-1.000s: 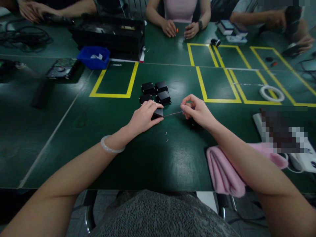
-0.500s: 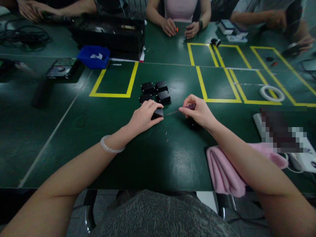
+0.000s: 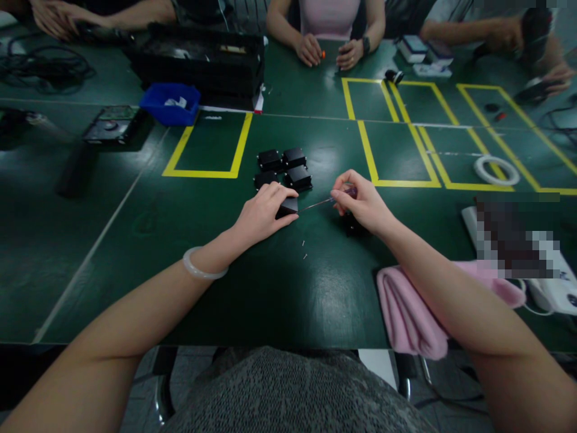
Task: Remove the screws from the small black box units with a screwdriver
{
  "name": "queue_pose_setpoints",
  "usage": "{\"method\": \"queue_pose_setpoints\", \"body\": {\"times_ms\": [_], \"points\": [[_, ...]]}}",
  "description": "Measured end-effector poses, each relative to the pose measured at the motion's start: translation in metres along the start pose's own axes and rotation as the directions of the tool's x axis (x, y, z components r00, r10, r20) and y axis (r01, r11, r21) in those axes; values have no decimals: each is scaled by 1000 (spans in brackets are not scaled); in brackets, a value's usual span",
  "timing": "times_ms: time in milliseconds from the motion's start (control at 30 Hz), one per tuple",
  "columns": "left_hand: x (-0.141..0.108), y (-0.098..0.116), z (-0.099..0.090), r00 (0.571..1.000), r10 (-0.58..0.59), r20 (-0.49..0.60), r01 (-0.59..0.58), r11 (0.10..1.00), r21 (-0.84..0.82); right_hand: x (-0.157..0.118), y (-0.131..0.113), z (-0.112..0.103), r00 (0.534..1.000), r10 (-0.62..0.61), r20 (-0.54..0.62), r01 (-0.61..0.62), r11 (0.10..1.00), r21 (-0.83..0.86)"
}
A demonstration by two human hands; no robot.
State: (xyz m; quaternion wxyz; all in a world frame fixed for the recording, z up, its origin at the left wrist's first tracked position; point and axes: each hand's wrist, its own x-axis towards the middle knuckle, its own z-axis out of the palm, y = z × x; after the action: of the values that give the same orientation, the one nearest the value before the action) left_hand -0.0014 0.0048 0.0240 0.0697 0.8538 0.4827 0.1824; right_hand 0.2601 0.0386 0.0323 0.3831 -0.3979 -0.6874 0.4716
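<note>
My left hand [image 3: 265, 211] grips a small black box [image 3: 289, 206] on the green table [image 3: 252, 300]. A thin screwdriver [image 3: 320, 204] is in my right hand [image 3: 356, 197], its shaft pointing left with the tip at the box's right side. Just beyond my left hand stand several similar black boxes [image 3: 295, 157] in a cluster. Another dark part [image 3: 354, 226] lies partly hidden under my right hand. Two small screws [image 3: 303, 243] rest on the table nearer to me.
A pink cloth [image 3: 412, 313] lies under my right forearm. Farther off are a blue bin [image 3: 171, 103], a large black case [image 3: 198, 66], a white ring [image 3: 496, 171] and yellow tape outlines. People sit across the table, one with hands [image 3: 309, 50] resting there.
The fingers of my right hand have shifted slightly on the screwdriver handle, and more of the shaft's base shows. My left hand and the box keep their place.
</note>
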Motion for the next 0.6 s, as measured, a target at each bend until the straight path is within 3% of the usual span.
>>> {"method": "queue_pose_setpoints", "body": {"times_ms": [600], "points": [[0, 1, 0, 1000, -19, 16, 19, 1000, -15, -1, -1, -1, 999, 41, 6, -40, 999, -5]]}}
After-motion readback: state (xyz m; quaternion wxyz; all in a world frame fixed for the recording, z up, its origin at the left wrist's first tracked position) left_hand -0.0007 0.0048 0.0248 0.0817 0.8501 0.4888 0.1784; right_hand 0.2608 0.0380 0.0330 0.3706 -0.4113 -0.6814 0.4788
